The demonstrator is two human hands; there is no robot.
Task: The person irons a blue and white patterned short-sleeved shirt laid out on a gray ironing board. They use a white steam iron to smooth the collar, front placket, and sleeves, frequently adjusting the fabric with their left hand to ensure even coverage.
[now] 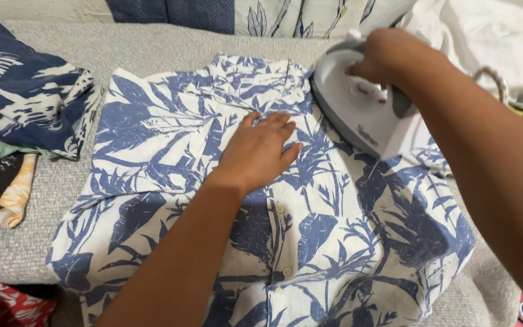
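White-blue leaf-print shirt point(310, 242) spread flat; left hand point(260, 148) open, pressing it; right hand point(388, 57) closed around grey-white iron point(358, 109).

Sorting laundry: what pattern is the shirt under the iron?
Blue leaf print on white shirt, head view.

A dark blue garment point(22, 97) with a white print is heaped at the far left on the grey cover point(43, 200). Just beneath it, green, black and pale orange cloths point(10, 194) are stacked. Red patterned fabric point(10, 306) is seen at the near left. White cloth point(485, 30) is piled at the far right.
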